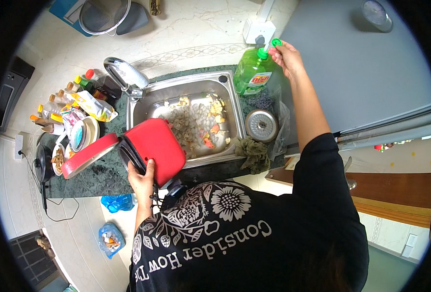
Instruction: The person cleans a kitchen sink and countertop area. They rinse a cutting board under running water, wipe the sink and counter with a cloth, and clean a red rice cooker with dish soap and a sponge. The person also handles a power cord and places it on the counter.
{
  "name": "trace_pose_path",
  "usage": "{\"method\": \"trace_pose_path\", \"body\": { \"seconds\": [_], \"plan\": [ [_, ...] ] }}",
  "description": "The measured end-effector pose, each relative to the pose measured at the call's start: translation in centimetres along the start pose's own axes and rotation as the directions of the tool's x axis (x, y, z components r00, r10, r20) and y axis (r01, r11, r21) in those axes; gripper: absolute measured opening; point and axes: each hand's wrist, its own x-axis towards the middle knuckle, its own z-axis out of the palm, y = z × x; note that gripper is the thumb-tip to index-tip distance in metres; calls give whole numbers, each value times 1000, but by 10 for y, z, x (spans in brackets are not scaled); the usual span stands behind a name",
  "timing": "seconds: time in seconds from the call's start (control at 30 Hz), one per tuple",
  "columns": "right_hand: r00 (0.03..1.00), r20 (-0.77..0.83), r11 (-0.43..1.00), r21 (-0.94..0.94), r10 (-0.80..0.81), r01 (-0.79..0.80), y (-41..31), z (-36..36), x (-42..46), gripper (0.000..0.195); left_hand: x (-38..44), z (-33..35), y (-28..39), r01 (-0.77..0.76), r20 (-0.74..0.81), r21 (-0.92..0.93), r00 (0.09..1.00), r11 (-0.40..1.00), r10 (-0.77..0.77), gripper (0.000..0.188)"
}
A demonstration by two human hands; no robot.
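My left hand (141,182) grips a red square-cornered vessel (160,149) by its black rim, tilted over the sink's near left corner. A broad red band with a pale edge (91,155) reaches left from that rim; whether it is joined on is unclear. My right hand (287,58) has its fingers at the green pump head (276,43) of a large green dish soap bottle (252,73), whose white stem shows above the collar. Inside the steel sink (233,120) lie wet food scraps (217,107) in orange, yellow and white.
A chrome faucet (122,76) rises behind the sink. Sauce bottles (104,85) and stacked dishes (91,127) crowd the counter's left. Right of the sink sit a steel scourer (260,100), a round strainer (262,125) and a crumpled cloth (253,155). A grey refrigerator side (354,73) bounds the right.
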Motion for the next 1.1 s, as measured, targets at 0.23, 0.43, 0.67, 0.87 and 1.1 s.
{"method": "trace_pose_path", "body": {
  "seconds": [0.23,0.43,0.67,0.87,1.1],
  "plan": [
    [995,24,950,297,96,-99,-8,2,16,25,1,-2,-2,16,-15,-7,1000,1000,-16,39],
    [993,-98,995,84,60,-52,-3,8,21,20,1,-2,-7,24,-7,-48,1000,999,-24,40],
    [996,-42,996,31,79,-78,2,8,27,14,0,-1,-6,9,-23,-54,1000,998,-11,41],
    [983,-11,982,-42,184,-184,-4,-3,39,15,2,-3,-6,8,-25,8,1000,1000,-7,44],
    [954,-37,936,-181,299,-300,-14,10,33,18,2,-3,-10,-7,-31,7,999,1000,7,41]
  ]
}}
